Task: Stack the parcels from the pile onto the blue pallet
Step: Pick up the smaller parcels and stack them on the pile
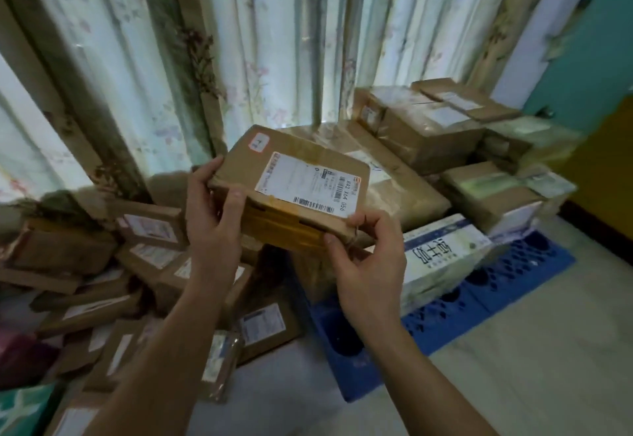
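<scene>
hands: left hand and right hand both grip the parcel
blue pallet: at 4 o'clock, apparently part-loaded

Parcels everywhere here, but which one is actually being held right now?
The brown parcel with the big white barcode label, raised between the left hand and right hand. All the others rest in the pile or on the blue pallet.

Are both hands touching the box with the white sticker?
Touching. The head view shows left hand and right hand gripping the box's near corners.
</scene>
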